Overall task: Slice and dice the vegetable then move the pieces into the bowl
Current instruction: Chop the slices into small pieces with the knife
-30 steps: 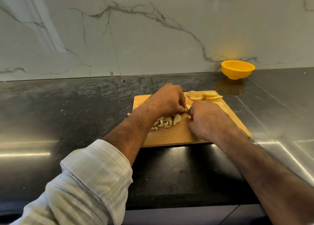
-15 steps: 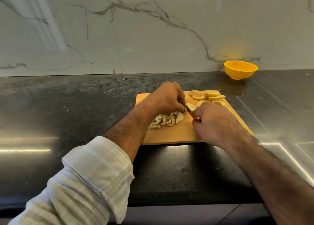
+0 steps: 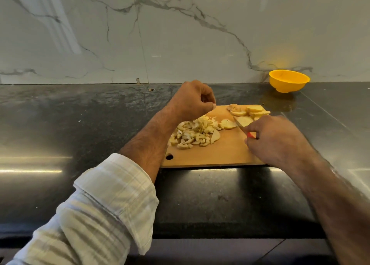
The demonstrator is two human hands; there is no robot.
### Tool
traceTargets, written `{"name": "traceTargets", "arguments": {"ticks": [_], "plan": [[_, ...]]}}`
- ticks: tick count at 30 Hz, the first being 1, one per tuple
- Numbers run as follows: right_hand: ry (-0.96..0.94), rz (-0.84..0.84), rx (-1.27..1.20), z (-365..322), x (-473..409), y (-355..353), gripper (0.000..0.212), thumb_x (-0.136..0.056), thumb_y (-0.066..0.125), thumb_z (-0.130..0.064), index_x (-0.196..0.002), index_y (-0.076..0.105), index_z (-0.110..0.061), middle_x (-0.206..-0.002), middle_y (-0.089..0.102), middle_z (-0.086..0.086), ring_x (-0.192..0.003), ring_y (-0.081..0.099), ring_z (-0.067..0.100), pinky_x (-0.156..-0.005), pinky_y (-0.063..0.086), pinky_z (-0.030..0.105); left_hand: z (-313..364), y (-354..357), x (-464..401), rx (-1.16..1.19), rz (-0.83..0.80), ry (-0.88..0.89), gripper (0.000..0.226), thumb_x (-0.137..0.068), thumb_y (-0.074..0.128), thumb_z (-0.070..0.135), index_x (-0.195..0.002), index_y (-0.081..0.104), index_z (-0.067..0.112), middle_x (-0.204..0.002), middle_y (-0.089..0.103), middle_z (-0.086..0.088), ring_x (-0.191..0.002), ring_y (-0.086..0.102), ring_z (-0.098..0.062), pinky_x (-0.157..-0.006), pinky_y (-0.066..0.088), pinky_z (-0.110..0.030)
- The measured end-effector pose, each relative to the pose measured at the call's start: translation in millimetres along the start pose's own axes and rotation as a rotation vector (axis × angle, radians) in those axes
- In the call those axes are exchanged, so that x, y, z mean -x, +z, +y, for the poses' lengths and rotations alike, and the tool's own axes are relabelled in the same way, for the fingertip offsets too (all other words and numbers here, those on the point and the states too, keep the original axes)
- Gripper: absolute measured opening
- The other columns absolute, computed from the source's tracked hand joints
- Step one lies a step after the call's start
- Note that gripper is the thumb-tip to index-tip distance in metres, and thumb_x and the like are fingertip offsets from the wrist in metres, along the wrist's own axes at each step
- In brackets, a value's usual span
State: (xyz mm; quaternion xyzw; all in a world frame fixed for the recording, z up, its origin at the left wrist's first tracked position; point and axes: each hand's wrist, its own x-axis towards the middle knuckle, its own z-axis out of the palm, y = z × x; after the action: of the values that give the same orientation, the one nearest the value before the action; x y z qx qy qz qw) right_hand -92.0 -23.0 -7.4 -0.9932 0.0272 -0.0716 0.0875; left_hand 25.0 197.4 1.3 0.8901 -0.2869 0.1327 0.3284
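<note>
A knife with a red handle is gripped in the right hand, the fingers curled around the handle and the blade pointing away from the hand toward a single round slice lying just beyond its tip. The left hand is held raised above the far left part of the wooden cutting board, its fingers curled in and the thumb tip met against them; whether a small piece is pinched there cannot be told, as the fingertips are partly hidden. A heap of diced vegetable pieces is seen on the board just below and nearer than the left hand, between the two hands. A cluster of uncut round slices is laid at the far corner of the board, beyond the right hand and right of the left hand. A yellow bowl is set on the dark countertop well beyond the right hand, against the marble wall. A rolled, pale checked sleeve is worn on the left forearm, behind the left hand
</note>
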Motion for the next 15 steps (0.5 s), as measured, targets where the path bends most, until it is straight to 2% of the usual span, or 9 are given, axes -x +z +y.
{"name": "traceTargets", "arguments": {"ticks": [3,7,9,10,13,15], "plan": [[-0.023,-0.043,-0.018,-5.7,-4.2,4.1,0.034,-0.092,0.067,-0.035,-0.126,0.073,-0.036,-0.106,0.067,-0.007,-0.092,0.056,0.017,-0.077,0.052,0.032,-6.2,-1.8,-0.4,-0.036,0.021,-0.04,0.006,-0.087,0.077,0.017,-0.086,0.083,0.017,-0.073,0.073,0.01,-0.066,0.067,-0.002,-0.061,0.055,-0.022],[-0.078,-0.061,-0.123,-18.6,-13.3,5.7,0.038,-0.095,0.069,-0.037,-0.133,0.07,-0.036,-0.115,0.068,-0.01,-0.102,0.059,0.015,-0.085,0.054,0.033,-11.4,-3.7,-1.1,-0.081,0.03,-0.076,0.005,-0.088,0.078,0.021,-0.086,0.082,0.019,-0.071,0.071,0.013,-0.06,0.063,0.002,-0.056,0.047,-0.017],[-0.081,-0.054,-0.187,-19.0,-18.8,3.4,0.036,-0.097,0.071,-0.037,-0.133,0.07,-0.036,-0.1,0.062,-0.016,-0.095,0.056,0.011,-0.079,0.05,0.03,-15.8,-4.9,-1.2,-0.118,0.037,-0.106,0.009,-0.09,0.079,0.029,-0.086,0.081,0.02,-0.072,0.071,0.012,-0.063,0.063,0.0,-0.057,0.048,-0.02],[-0.072,-0.04,-0.189,-17.1,-21.2,0.9,0.035,-0.096,0.072,-0.037,-0.132,0.071,-0.036,-0.099,0.063,-0.016,-0.091,0.054,0.009,-0.077,0.049,0.029,-18.4,-6.2,-1.3,-0.125,0.044,-0.124,0.012,-0.09,0.079,0.032,-0.085,0.081,0.021,-0.073,0.071,0.011,-0.066,0.065,-0.002,-0.059,0.051,-0.023],[-0.021,-0.003,-0.069,-9.7,-25.5,-1.6,0.034,-0.092,0.073,-0.037,-0.127,0.073,-0.037,-0.122,0.069,-0.007,-0.101,0.059,0.014,-0.081,0.056,0.033,-25.6,-10.6,-2.0,-0.139,0.074,-0.181,0.019,-0.091,0.079,0.039,-0.083,0.079,0.021,-0.071,0.07,0.008,-0.066,0.065,-0.007,-0.06,0.053,-0.026],[-0.031,-0.022,-0.055,-12.8,-24.4,2.7,0.036,-0.093,0.072,-0.036,-0.129,0.072,-0.037,-0.127,0.067,-0.006,-0.106,0.06,0.016,-0.086,0.056,0.034,-28.3,-11.5,-2.8,-0.157,0.089,-0.207,0.022,-0.092,0.079,0.041,-0.082,0.078,0.021,-0.069,0.068,0.008,-0.064,0.062,-0.007,-0.059,0.049,-0.025]]}}
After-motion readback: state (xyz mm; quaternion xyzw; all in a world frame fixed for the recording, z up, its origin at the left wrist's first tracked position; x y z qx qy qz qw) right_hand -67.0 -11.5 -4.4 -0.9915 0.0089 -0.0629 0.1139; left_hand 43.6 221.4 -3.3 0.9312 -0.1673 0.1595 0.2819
